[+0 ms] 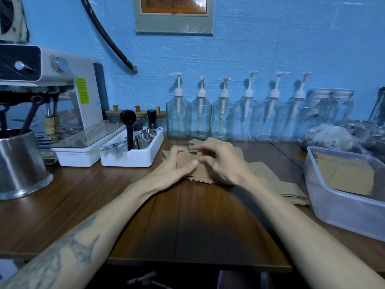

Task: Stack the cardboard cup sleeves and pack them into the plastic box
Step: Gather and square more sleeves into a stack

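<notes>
Flat brown cardboard cup sleeves (pixel 188 163) lie in a loose pile at the middle of the wooden table. My left hand (pixel 177 166) grips a small stack of them, thumb on top and fingers wrapped round the left edge. My right hand (pixel 218 159) rests on the same stack from the right, fingers curled over the top sleeve. More sleeves (pixel 291 190) are spread to the right, under my right forearm. The clear plastic box (pixel 333 207) stands at the right edge and holds a layer of sleeves (pixel 345 176).
A white tray (pixel 133 157) with metal cups and a black tamper stands left of the pile. An espresso machine (pixel 62 97) and a steel jug (pixel 20 163) are further left. Pump bottles (pixel 200 119) line the blue wall. Plastic-wrapped items (pixel 333 136) sit behind the box.
</notes>
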